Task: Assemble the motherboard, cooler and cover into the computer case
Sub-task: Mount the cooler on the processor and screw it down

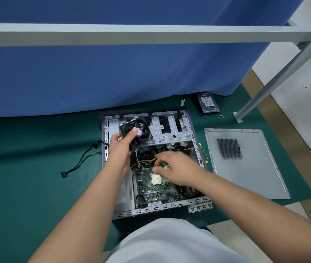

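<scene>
Two bare hands work over the open grey metal computer case (193, 138) lying on its side at the centre of the frame. The left hand (121, 149) grips the black round-bladed cooler fan with a purple hub label (136, 132), thumb curled over its top face and the other fingers hidden behind it, holding it tilted above the upper left part of the case. Thin coloured wires (138, 160) trail from the cooler down toward the board. The right hand (177, 168) hovers just right of centre with fingers loosely bent and blurred; whether they pinch anything I cannot tell. Just below its fingertips sits the square silver processor (156, 179), bare, on the green motherboard (158, 192) that lies inside the case. Yellow and black cables (148, 158) bunch between the two hands, across the board's upper part.

Outside the case, a black cable with a flat plug (78, 164) sprawls on the dark green mat (37, 168) at left. The flat grey cover panel with a perforated vent patch (245, 164) lies on the mat at right, apart from the case. A blue-labelled hard drive (209, 103) rests near the blue curtain (113, 73) at upper right, with small screws (221, 116) beside a grey metal frame leg (264, 88).
</scene>
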### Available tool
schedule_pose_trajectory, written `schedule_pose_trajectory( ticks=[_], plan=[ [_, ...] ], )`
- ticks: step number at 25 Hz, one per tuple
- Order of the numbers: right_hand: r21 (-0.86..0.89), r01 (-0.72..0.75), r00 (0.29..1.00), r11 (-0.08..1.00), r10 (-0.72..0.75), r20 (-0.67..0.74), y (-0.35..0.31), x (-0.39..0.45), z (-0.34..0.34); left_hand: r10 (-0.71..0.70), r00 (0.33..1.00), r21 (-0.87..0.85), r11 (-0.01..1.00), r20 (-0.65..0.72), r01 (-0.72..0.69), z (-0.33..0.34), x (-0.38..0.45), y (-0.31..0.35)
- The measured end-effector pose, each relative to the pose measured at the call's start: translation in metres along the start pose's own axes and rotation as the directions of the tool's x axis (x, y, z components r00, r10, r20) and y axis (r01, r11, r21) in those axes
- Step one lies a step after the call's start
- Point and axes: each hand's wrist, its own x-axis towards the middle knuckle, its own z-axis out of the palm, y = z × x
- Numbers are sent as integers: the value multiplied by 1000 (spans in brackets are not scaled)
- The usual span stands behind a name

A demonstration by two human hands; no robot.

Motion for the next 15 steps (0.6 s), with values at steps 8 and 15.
schedule_pose_trajectory(
  ticks=[8, 15],
  plan=[
    [-460, 285, 945, 841, -328, -14, 15, 30, -54, -206, 898, 403, 914, 388, 36, 1, -8, 1],
    [-378, 334, 934, 864, -358, 8, 31, 31, -50, -300, 857, 534, 845, 418, 35, -5, -13, -1]
  ],
)
